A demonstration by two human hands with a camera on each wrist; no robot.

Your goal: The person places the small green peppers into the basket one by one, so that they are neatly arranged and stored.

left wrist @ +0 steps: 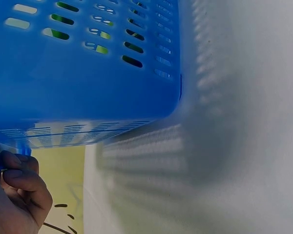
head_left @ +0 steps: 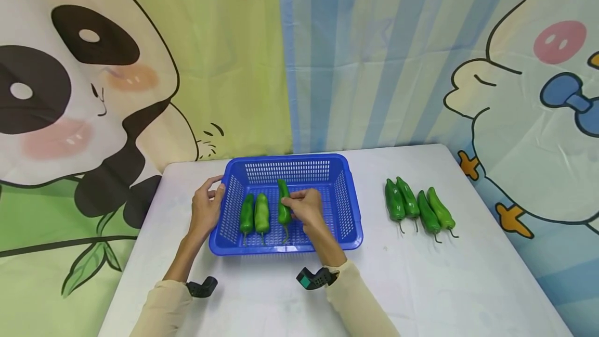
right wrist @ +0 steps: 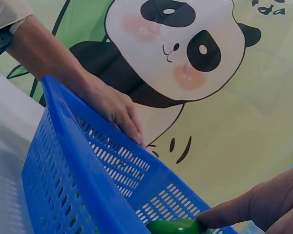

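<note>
A blue plastic basket (head_left: 299, 248) with slotted walls stands on the white table. My left hand (head_left: 206, 209) grips its left rim, fingers and thumb curled at the edge, as the left wrist view of the hand (left wrist: 24, 190) also shows. Inside the basket, my right hand (head_left: 306, 206) pinches a long green pepper (head_left: 283, 204) between thumb and fingers, stem toward me. To its left lie a darker green pepper (head_left: 246, 215) and a lighter green pepper (head_left: 262, 214), side by side on the basket floor. In the right wrist view only part of the held pepper (right wrist: 176, 226) shows.
Several green peppers (head_left: 395, 199) lie in a loose row on the table (head_left: 468, 285), right of the basket, stems toward me. A curtain (head_left: 234, 66) with a panda and a white cartoon animal hangs behind the table. Both wrists wear dark camera straps.
</note>
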